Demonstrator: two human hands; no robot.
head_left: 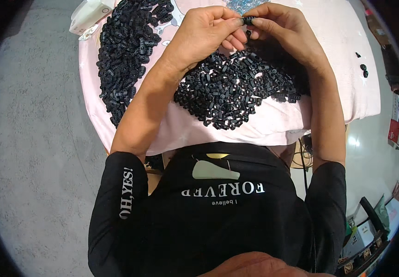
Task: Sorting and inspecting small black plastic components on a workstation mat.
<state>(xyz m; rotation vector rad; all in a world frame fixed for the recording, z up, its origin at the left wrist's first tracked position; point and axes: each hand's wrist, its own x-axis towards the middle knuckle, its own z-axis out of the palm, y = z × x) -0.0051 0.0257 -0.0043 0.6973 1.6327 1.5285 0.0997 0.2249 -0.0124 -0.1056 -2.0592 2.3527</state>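
Observation:
At the far middle of the table, my left hand (204, 34) and my right hand (294, 37) meet. Both pinch one small black plastic cord lock (248, 21) between thumbs and fingers. Another tiny black part (249, 33) shows just below it, by the fingers; how it is held is unclear. Under and nearer than the hands spreads a heap of small black plastic parts (229, 87). To the left of my left forearm lies a long pile of larger, ribbed black pieces (125, 55). Beyond my fingertips is a heap of tiny shiny silvery-blue pieces (246, 5), partly hidden by the hands.
A pale pink cloth (342, 87) covers the table. A white box (90, 16) stands at the far left corner. Two round black pieces (364, 70) and a tiny black bit (358, 55) lie near the right edge. A dark-framed rack (370, 231) with bags stands at lower right.

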